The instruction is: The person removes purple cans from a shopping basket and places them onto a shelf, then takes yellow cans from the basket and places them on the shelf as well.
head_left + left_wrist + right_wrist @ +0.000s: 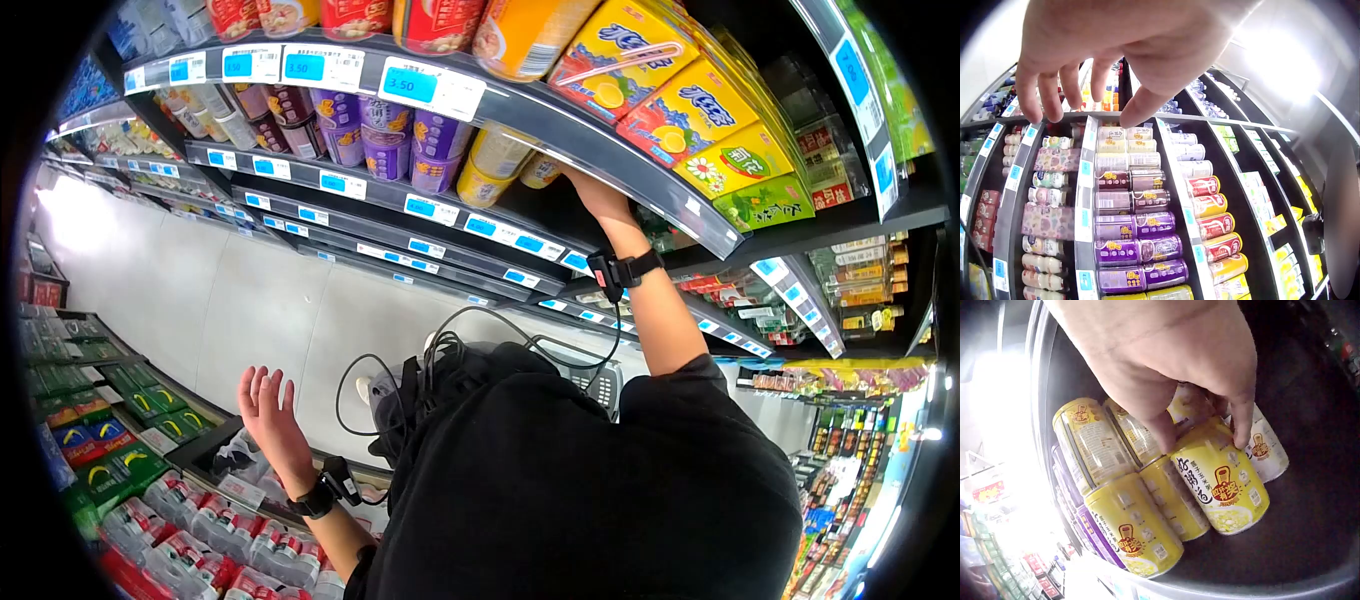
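Note:
My right hand [603, 203] reaches into a shelf, its fingers partly hidden under the shelf edge above. In the right wrist view the hand [1179, 365] grips a yellow porridge can [1225, 481] near its upper end, thumb on one side and fingers on the other. Another yellow can [1138, 525] lies beside it in a stack, and a white can [1266, 450] sits just behind. My left hand [272, 425] hangs in the aisle with fingers spread loosely and holds nothing. In the left wrist view that hand [1129, 47] hovers before the shelves, apart from the goods.
Purple cans [387, 135] stand in stacked rows left of the yellow ones. Yellow drink cartons [625, 60] line the shelf above, whose price-tag edge [590, 125] overhangs my right arm. Bottle packs [205, 525] are piled behind my left arm. Cables [480, 310] loop between the wrists.

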`<move>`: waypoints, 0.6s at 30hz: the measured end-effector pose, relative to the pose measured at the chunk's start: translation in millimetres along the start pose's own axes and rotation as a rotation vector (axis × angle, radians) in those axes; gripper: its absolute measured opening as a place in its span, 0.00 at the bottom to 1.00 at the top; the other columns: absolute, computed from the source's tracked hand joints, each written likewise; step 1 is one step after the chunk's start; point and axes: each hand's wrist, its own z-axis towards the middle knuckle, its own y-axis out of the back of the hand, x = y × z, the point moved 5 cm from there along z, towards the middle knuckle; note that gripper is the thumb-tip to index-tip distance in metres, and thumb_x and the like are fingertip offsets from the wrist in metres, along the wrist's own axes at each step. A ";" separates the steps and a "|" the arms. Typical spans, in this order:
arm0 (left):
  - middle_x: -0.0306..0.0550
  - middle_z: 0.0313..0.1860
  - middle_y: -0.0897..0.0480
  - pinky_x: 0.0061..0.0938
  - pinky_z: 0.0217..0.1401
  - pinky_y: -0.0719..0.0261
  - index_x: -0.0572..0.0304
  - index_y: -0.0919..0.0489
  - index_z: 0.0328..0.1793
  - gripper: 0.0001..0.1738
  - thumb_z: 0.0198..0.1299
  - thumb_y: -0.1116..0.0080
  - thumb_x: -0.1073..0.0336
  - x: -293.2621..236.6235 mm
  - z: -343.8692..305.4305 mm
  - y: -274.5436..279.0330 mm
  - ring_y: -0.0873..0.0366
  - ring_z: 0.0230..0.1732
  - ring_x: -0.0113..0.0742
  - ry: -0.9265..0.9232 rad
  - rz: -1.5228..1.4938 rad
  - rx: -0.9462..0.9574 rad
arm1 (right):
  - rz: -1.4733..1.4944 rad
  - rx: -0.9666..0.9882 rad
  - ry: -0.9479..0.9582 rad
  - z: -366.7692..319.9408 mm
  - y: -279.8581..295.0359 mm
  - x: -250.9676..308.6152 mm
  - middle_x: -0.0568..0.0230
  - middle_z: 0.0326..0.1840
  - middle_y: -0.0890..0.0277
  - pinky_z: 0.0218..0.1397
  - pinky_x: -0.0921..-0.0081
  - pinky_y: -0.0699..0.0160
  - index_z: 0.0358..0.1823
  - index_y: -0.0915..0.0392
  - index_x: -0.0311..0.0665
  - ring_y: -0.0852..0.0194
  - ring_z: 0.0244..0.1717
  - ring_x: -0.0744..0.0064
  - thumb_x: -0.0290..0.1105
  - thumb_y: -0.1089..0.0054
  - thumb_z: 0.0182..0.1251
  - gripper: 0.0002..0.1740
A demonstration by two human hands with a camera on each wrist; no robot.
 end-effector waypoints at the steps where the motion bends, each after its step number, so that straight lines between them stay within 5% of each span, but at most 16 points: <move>1: 0.52 0.63 0.34 0.36 0.64 0.31 0.62 0.35 0.66 0.25 0.65 0.45 0.64 -1.1 0.2 -1.9 0.31 0.61 0.42 -0.002 0.006 0.010 | -0.029 -0.028 0.047 -0.6 1.2 1.7 0.53 0.53 0.22 0.57 0.67 0.27 0.52 0.24 0.34 0.25 0.54 0.59 0.39 0.30 0.57 0.25; 10: 0.50 0.63 0.32 0.38 0.63 0.32 0.59 0.35 0.66 0.24 0.66 0.45 0.63 4.4 9.6 -1.1 0.30 0.60 0.41 0.066 0.007 0.078 | 0.046 -0.063 0.059 -0.8 -0.2 7.4 0.51 0.55 0.24 0.58 0.66 0.29 0.54 0.26 0.34 0.27 0.57 0.57 0.41 0.33 0.60 0.25; 14: 0.46 0.61 0.30 0.38 0.61 0.31 0.56 0.35 0.66 0.25 0.64 0.44 0.62 21.2 31.4 18.9 0.29 0.58 0.41 0.188 0.050 0.071 | 0.126 0.032 -0.198 -18.6 6.6 22.5 0.48 0.54 0.24 0.60 0.64 0.31 0.53 0.26 0.33 0.28 0.57 0.51 0.40 0.35 0.59 0.25; 18: 0.46 0.62 0.31 0.39 0.59 0.30 0.55 0.35 0.66 0.27 0.64 0.44 0.59 31.7 55.9 41.4 0.29 0.57 0.41 0.293 0.139 0.104 | 0.497 -0.220 -0.432 -76.9 26.2 38.5 0.57 0.34 0.21 0.37 0.75 0.22 0.49 0.27 0.30 0.21 0.32 0.74 0.29 0.34 0.59 0.18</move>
